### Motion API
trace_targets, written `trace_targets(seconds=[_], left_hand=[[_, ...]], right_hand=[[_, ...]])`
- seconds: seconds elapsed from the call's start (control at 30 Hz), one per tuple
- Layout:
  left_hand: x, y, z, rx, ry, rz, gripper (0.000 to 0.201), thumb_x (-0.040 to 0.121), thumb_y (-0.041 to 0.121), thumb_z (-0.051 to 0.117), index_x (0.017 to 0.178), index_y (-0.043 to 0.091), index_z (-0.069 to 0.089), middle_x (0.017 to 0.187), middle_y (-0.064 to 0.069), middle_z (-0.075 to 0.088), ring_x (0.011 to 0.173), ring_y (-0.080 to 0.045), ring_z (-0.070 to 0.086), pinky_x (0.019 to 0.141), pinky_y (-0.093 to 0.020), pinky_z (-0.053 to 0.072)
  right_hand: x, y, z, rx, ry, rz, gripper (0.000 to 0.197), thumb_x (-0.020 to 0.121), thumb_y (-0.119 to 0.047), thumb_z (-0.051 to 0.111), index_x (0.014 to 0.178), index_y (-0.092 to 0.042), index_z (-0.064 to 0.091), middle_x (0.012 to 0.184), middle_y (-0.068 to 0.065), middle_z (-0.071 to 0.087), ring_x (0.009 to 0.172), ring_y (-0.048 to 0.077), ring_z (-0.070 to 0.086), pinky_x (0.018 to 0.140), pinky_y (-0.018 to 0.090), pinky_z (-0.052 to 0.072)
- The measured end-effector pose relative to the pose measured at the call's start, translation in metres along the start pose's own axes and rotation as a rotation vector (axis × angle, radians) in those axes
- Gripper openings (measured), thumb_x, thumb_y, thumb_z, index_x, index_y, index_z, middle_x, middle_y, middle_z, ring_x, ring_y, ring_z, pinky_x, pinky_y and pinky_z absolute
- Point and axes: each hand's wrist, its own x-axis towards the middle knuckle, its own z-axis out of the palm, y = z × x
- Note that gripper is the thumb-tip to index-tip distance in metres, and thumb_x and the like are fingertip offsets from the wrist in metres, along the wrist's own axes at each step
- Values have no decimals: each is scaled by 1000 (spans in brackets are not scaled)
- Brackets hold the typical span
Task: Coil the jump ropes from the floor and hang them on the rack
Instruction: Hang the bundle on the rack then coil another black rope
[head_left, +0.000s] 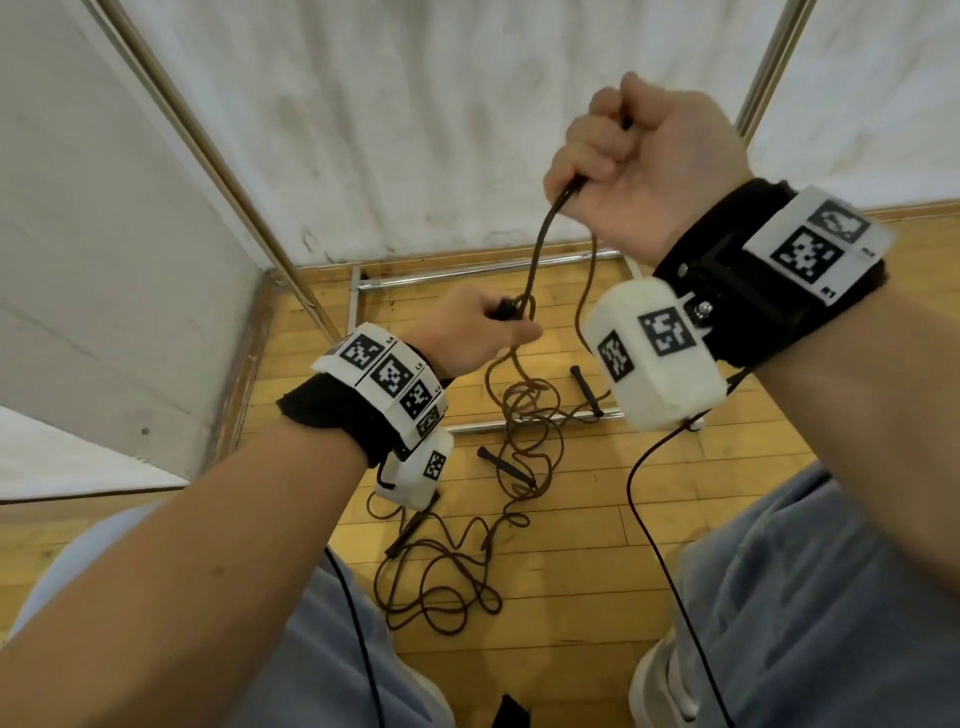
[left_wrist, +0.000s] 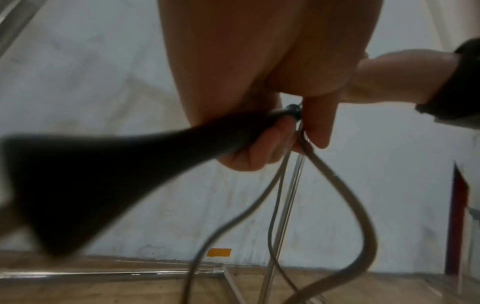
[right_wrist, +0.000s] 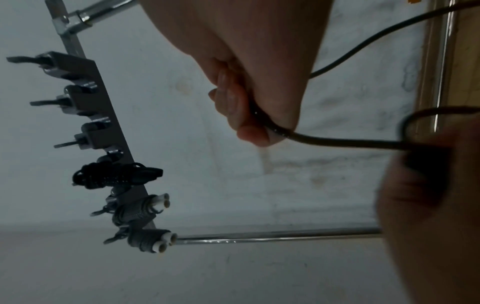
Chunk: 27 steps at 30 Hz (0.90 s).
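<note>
A brown jump rope (head_left: 537, 249) runs between both hands. My left hand (head_left: 485, 325) grips its black handle (left_wrist: 130, 164) and pinches the cord beside it, low at centre. My right hand (head_left: 623, 150), raised in a fist, clenches the cord (right_wrist: 311, 140) higher up. The rest of this rope drops to a tangle of brown ropes (head_left: 457, 545) with black handles (head_left: 584, 389) on the wooden floor. The rack (right_wrist: 103, 127) shows in the right wrist view, its hooks carrying one black coiled rope (right_wrist: 116, 174) and two grey ones (right_wrist: 140, 209).
Chrome rack tubes (head_left: 467, 270) lie along the floor near the white wall and slant up at left (head_left: 218, 156). My knees in blue trousers (head_left: 831, 597) flank the tangle. Thin black sensor cables (head_left: 654, 545) hang from both wrists.
</note>
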Motion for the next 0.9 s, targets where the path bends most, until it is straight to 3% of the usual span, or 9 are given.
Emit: trace_targets(seconds=[0.1,0.23,0.37,0.47,0.53,0.6,0.73,0.83,0.9], left_hand=[[-6,0,0,-16,-95,-16,21,92,32,60,77,18,64,60,10,59,46,-3,46,50,-19,39],[-8,7,-16,-294,195,4,24,97,26,53,80,12,62,66,1,63,45,-9,45,43,-18,36],[-8,13,-34,-510,349,29,25,99,23,50,80,10,60,58,4,63,42,-10,41,41,-21,32],[-8,16,-44,-579,414,31,27,99,23,49,77,11,58,53,5,61,39,-11,37,41,-24,28],[-8,16,-48,-604,427,31,28,99,24,49,76,11,58,52,5,59,39,-12,36,41,-24,26],[-9,16,-50,-616,467,34,28,99,26,49,77,11,58,53,6,59,39,-11,36,41,-23,27],[-9,12,-66,-742,682,25,27,98,26,51,76,12,57,54,7,60,39,-9,36,39,-21,29],[-8,4,-76,-738,800,-12,26,97,27,51,76,13,58,57,5,64,39,-9,39,39,-21,32],[-7,0,-76,-713,778,-62,24,97,29,51,83,13,60,68,3,70,41,-10,43,41,-21,35]], right_hand=[[6,-18,-8,23,76,-105,43,102,-32,28,72,-9,49,58,-1,34,47,16,36,60,30,43],[8,-23,-28,-403,252,-80,31,90,-39,51,97,-10,58,90,7,54,85,23,59,92,42,42],[5,18,-37,-720,27,191,11,83,-18,53,92,-13,53,105,7,60,104,22,57,107,48,29],[2,48,-43,-956,-241,367,38,75,-18,57,113,-18,60,111,-5,65,116,14,55,105,44,26],[2,61,-47,-1121,-330,349,19,80,-14,60,98,-20,64,96,-9,67,112,17,58,107,47,28],[3,68,-50,-1299,-339,280,5,87,-11,58,88,-15,61,82,-6,65,98,27,62,101,48,38],[-5,84,-62,-1603,-398,500,31,94,-36,49,75,-19,66,90,-3,72,90,7,62,84,23,34],[-7,91,-70,-1964,-453,596,27,97,-33,46,78,-21,61,92,-2,67,94,17,59,87,30,40],[-4,87,-65,-1902,-406,562,26,98,-27,44,77,-19,55,71,-4,58,74,17,57,77,30,46]])
